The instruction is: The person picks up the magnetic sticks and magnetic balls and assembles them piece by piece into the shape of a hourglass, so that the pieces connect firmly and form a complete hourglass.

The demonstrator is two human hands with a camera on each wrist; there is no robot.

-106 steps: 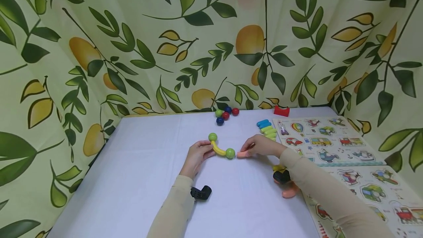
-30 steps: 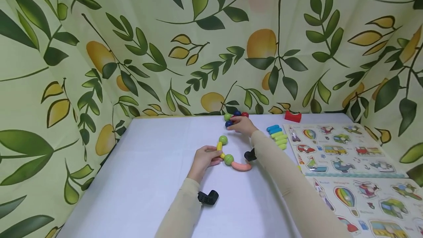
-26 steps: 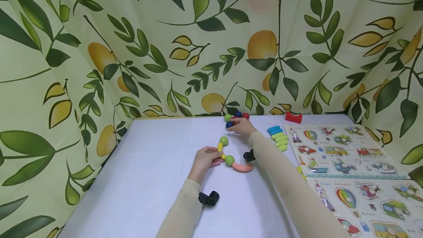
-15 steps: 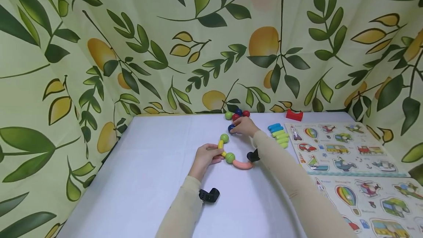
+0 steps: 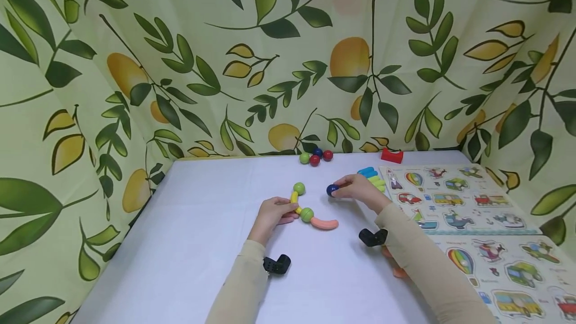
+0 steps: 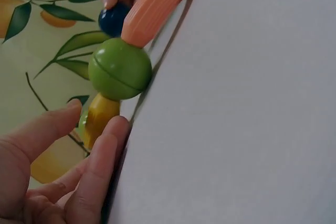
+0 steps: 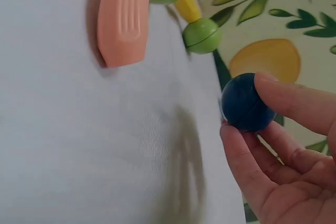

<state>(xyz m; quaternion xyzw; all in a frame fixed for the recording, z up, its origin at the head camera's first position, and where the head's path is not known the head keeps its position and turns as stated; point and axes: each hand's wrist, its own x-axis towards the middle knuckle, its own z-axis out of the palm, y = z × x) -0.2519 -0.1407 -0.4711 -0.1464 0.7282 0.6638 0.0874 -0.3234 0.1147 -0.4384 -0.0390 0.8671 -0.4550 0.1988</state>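
Note:
A joined chain of toy pieces lies on the white table: a green ball (image 5: 299, 188), a yellow curved stick (image 5: 294, 197), a second green ball (image 5: 307, 214) and a pink curved stick (image 5: 325, 223). My left hand (image 5: 271, 215) holds the yellow stick between thumb and fingers, covering part of it. To the right of the chain, my right hand (image 5: 358, 191) pinches a dark blue ball (image 5: 332, 190). The right wrist view shows this blue ball (image 7: 245, 103) between thumb and fingertips, apart from the pink stick's free end (image 7: 125, 45).
Several balls, among them a red ball (image 5: 315, 160), sit at the table's back edge. Blue sticks (image 5: 367, 171) and lime sticks (image 5: 377, 182) lie beside the picture boards (image 5: 432, 231) on the right. A red block (image 5: 392, 155) stands behind. Pink pieces (image 5: 399, 272) show partly beneath the right forearm.
The pink stick has been joined to the chain. My right hand has taken the dark blue ball from the group at the back and brought it forward and right. The left hand keeps its hold.

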